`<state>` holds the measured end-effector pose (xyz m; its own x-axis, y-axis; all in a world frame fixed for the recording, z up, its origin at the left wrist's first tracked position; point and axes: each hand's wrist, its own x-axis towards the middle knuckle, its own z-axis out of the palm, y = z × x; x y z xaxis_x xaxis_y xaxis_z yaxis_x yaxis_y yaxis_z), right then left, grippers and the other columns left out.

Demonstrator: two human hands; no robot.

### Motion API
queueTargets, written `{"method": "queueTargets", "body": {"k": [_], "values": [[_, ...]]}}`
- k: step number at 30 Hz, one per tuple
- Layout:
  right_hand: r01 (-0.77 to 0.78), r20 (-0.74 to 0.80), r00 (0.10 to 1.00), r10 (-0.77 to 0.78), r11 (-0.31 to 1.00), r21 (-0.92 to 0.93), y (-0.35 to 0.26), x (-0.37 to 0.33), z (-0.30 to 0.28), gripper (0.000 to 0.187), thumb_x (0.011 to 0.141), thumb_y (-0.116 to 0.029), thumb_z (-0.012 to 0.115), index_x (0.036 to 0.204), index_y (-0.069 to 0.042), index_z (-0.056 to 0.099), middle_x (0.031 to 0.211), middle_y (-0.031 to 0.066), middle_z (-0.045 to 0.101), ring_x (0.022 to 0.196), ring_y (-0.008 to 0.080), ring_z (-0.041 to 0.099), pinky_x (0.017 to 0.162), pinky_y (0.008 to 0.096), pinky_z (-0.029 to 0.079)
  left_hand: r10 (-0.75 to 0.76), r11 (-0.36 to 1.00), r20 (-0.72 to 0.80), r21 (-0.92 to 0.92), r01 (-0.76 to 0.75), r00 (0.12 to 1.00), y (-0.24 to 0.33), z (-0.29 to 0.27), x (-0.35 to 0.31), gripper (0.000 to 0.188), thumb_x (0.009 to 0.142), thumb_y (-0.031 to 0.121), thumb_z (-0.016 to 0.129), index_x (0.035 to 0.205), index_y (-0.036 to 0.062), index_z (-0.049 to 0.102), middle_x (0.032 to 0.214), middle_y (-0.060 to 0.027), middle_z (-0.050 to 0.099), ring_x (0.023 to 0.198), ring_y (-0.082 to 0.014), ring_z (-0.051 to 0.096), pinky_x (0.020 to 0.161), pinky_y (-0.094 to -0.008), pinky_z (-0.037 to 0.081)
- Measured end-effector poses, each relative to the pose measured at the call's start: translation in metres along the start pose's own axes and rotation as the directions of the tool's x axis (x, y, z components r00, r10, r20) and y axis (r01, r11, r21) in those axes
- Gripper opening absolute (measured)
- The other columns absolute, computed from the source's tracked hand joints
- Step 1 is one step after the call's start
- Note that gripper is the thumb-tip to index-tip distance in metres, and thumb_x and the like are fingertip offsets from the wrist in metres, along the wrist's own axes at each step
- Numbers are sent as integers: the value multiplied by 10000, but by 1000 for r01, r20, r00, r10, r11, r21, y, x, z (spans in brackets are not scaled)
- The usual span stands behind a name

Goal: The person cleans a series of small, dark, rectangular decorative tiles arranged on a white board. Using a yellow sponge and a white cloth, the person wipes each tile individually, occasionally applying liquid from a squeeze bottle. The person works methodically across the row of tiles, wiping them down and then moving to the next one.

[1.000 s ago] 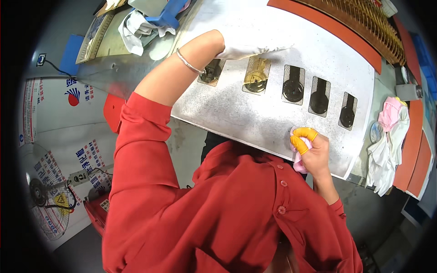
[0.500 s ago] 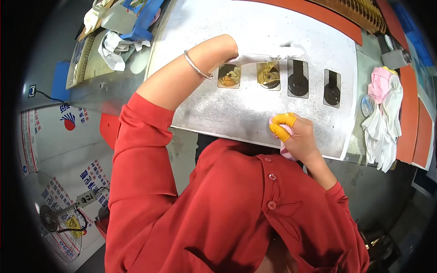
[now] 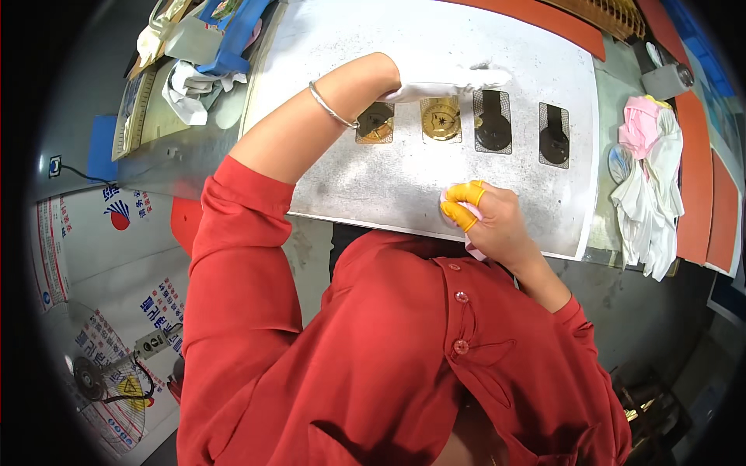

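On the white worktop sheet lie several small flat metal plates in a row, each with a patterned mesh border. The leftmost plate looks part gold, part dark. Next to it, the second plate shines gold with a round design. Two further ones, the third plate and the rightmost plate, look dark, with a disc and a bar above. My left hand, in a white glove, stretches out flat along the row's far side. Near the front edge, my right hand, with yellow finger covers, grips a crumpled pink cloth.
Pink and white gloves hang over the right table edge. Behind them stands a bottle-like container. A blue rack and a white cloth are at the far left. Below on the left is a fan.
The whole view has shifted slightly, so the table and plates sit a little further left and up. Reflections on the left plates differ. Both hands keep much the same pose.
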<state>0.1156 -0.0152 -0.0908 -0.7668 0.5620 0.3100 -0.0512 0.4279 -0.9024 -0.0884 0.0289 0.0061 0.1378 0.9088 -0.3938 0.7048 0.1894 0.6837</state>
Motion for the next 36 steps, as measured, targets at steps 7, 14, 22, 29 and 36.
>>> {"method": "queueTargets", "body": {"k": [7, 14, 22, 29, 36], "values": [[29, 34, 999, -28, 999, -40, 0, 0, -1, 92, 741, -55, 677, 808, -36, 617, 688, 94, 617, 577, 223, 592, 512, 300, 462, 215, 971, -176, -71, -230, 961, -30, 17, 20, 416, 896, 327, 485, 1226, 75, 518, 1194, -116, 547, 1044, -208, 532, 920, -321, 424], [2, 51, 999, -1, 1000, -23, -5, 1, -1, 91, 746, -78, 675, 816, -46, 625, 662, 87, 599, 558, 225, 575, 496, 312, 448, 224, 972, -146, 108, -209, 964, -23, 4, 10, 473, 888, 380, 479, 1248, 74, 496, 1241, -133, 519, 1084, -255, 512, 959, -343, 394], [88, 88, 995, -51, 865, -495, -3, 29, -34, 111, 752, -138, 649, 801, -42, 624, 655, 118, 578, 576, 276, 574, 506, 365, 451, -9, 990, -46, 143, 15, 999, -38, 3, -14, 821, 741, 551, 603, 1319, 16, 371, 1310, -192, 441, 1196, -326, 432, 998, -366, 341], [156, 224, 974, -18, 773, -615, 8, 77, -29, 73, 717, -59, 559, 769, -18, 589, 686, 159, 579, 635, 341, 579, 572, 431, 456, 224, 666, -256, 745, 44, 940, -70, 36, -34, 793, 689, 490, 668, 1299, 68, 386, 1323, -151, 390, 1258, -349, 307, 1030, -468, 234], [174, 270, 962, 26, 705, -688, 15, 86, -18, 74, 699, -54, 545, 744, -16, 590, 688, 164, 585, 636, 346, 583, 587, 436, 465, 320, 687, -312, 727, 8, 895, -90, 42, -33, 792, 686, 524, 653, 1283, 64, 411, 1323, -140, 394, 1267, -331, 295, 1032, -481, 229]]}}
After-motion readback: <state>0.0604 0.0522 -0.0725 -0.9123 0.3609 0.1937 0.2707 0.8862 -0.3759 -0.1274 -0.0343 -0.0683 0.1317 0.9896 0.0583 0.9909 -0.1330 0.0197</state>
